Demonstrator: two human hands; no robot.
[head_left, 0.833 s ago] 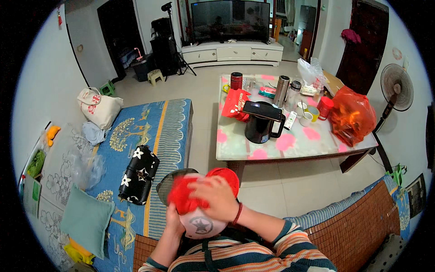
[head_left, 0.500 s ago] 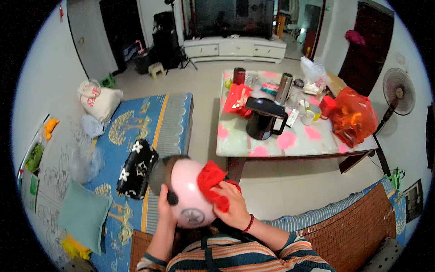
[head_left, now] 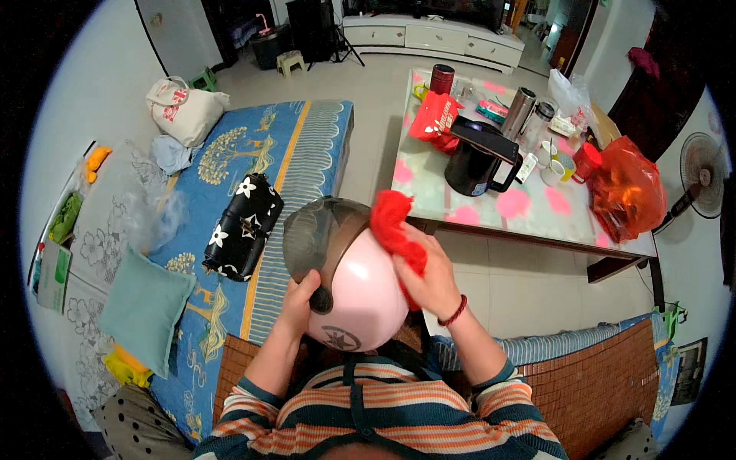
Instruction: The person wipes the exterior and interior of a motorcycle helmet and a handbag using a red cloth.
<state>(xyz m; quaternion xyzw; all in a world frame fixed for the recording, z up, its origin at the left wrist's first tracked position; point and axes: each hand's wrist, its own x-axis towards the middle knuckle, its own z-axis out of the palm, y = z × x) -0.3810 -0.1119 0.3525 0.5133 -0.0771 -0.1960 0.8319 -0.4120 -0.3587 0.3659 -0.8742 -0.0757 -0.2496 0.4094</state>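
Observation:
A pink helmet (head_left: pixel 366 299) with a dark see-through visor (head_left: pixel 322 230) is held in front of my body, the visor side turned to the left. My left hand (head_left: pixel 295 307) grips its left edge, thumb beside the visor's round black pivot. On the far right side of the shell lies a bunched red cloth (head_left: pixel 397 230). My right hand (head_left: pixel 433 276) is closed on this cloth and presses it against the helmet; part of the fingers is hidden by the cloth.
A black flowered bag (head_left: pixel 244 226) and a teal cushion (head_left: pixel 146 310) lie on the blue-covered sofa (head_left: pixel 307 146) at left. Ahead to the right, a low table (head_left: pixel 429 203) bears a black kettle (head_left: pixel 471 165), cups and a red plastic bag (head_left: pixel 629 188). A fan (head_left: pixel 701 176) stands at far right.
My right hand and the red cloth have moved from the top of the helmet to its far right side. The helmet has turned, showing more of the visor. My view has tilted down.

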